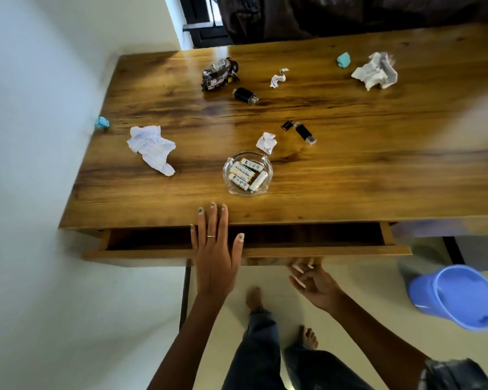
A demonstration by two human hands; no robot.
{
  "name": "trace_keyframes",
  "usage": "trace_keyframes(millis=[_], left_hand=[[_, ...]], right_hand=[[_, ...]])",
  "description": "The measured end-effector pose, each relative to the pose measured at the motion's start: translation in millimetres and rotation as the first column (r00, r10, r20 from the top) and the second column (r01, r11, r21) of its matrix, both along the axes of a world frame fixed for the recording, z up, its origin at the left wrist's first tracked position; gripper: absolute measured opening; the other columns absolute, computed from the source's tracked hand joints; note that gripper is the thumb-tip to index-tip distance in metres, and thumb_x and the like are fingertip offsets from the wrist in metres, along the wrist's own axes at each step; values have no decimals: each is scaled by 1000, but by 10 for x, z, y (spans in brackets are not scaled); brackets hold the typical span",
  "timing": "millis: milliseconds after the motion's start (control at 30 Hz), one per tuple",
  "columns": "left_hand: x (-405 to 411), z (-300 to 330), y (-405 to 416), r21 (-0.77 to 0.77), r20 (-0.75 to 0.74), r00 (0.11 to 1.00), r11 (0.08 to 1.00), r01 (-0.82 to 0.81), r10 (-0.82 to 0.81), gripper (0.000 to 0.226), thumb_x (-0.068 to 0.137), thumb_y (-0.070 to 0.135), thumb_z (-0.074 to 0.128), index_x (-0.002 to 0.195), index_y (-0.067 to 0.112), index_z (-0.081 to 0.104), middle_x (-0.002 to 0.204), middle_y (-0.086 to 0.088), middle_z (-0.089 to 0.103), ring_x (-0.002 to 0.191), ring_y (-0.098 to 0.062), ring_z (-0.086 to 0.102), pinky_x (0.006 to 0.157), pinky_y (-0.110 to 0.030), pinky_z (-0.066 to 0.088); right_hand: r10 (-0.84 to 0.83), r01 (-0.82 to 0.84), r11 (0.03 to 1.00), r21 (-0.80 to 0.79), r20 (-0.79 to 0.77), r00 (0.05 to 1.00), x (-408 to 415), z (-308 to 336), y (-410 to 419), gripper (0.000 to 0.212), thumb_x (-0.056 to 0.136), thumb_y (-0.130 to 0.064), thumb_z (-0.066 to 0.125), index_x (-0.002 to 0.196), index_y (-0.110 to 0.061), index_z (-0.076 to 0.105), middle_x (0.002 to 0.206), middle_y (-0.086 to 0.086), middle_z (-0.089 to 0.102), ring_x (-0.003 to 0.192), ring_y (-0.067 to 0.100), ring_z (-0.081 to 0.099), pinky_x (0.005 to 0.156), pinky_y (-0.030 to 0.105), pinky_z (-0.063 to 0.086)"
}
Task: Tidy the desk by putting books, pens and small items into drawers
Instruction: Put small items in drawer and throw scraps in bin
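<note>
Drawer [245, 252] ajar, left hand [214, 257] flat, right hand [312, 282] beneath.

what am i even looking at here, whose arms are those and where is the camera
The one picture comes from a camera worn on a person's head, looking down at their own arms. No robot is involved. The left hand lies flat, fingers straight, over the open drawer and the desk edge. The right hand sits under the drawer front, fingers loosely curled, holding nothing that I can see. On the desk: a glass dish of batteries, crumpled papers, two USB sticks and a wrapper. A blue bin stands on the floor.
</note>
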State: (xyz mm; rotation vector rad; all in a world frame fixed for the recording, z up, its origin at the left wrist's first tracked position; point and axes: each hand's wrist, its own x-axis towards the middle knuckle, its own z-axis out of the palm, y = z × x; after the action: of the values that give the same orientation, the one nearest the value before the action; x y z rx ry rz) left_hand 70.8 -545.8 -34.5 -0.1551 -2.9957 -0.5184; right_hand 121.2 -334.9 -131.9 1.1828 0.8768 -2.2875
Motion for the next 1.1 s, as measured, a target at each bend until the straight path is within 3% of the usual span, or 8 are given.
trace_keyframes(millis=[100,167,233,333,500,700,867,1100], left_hand=[[160,0,51,-43,22,999,999,-25,26,65,95,51,23,150,18,18,158,-6,12,146,-24,4,116,-42,9],[282,-17,44,-108,49,998,993,-38,44,67,91,47,27,150,17,17,158,-8,12,145,-28,7,116,-44,13],[432,-30,22,-178,76,996,984,-28,42,69,87,40,31,150,16,18,157,-11,12,144,-31,11,114,-47,15],[619,-41,-22,-244,117,992,970,-8,38,74,79,28,41,149,13,21,156,-14,16,143,-34,18,112,-50,18],[916,-25,-57,-340,174,983,940,12,51,70,77,30,31,145,9,32,151,-17,29,138,-37,29,108,-52,23],[1240,17,-84,-358,227,973,932,53,32,65,80,30,29,142,9,36,146,-17,39,134,-37,38,104,-54,32],[1417,7,-107,-381,297,954,920,87,33,54,83,29,29,129,17,54,135,-12,54,125,-32,50,101,-53,34],[1535,10,-122,-257,322,946,964,65,22,63,85,34,13,124,22,60,128,-3,61,133,-27,41,109,-49,23]], right_hand=[[390,-387,899,206,27,920,378,143,86,32,88,9,43,108,-12,55,120,8,60,112,26,56,91,39,43],[712,-673,649,354,29,702,628,350,163,24,91,-4,51,113,-11,58,121,7,60,107,20,57,84,29,46],[886,-796,430,425,-29,463,828,619,249,24,93,-8,51,116,-11,58,119,3,59,102,9,57,80,17,46],[963,-843,268,467,-118,241,982,1092,346,26,94,-23,54,119,-21,59,122,-5,60,109,3,56,92,19,46],[961,-644,276,713,-195,196,959,1746,420,21,95,-31,48,112,-35,59,107,-24,62,103,-9,56,82,9,43],[972,-168,68,984,-28,232,759,1764,526,24,97,-25,45,117,-30,56,110,-19,56,106,-6,51,86,9,40],[989,-151,-103,983,117,85,806,1600,558,30,97,-29,43,126,-27,50,126,-11,51,118,2,40,90,16,29],[995,-207,-27,978,45,84,741,1521,616,25,96,-30,45,120,-30,54,120,-13,53,113,-1,45,83,8,33]])
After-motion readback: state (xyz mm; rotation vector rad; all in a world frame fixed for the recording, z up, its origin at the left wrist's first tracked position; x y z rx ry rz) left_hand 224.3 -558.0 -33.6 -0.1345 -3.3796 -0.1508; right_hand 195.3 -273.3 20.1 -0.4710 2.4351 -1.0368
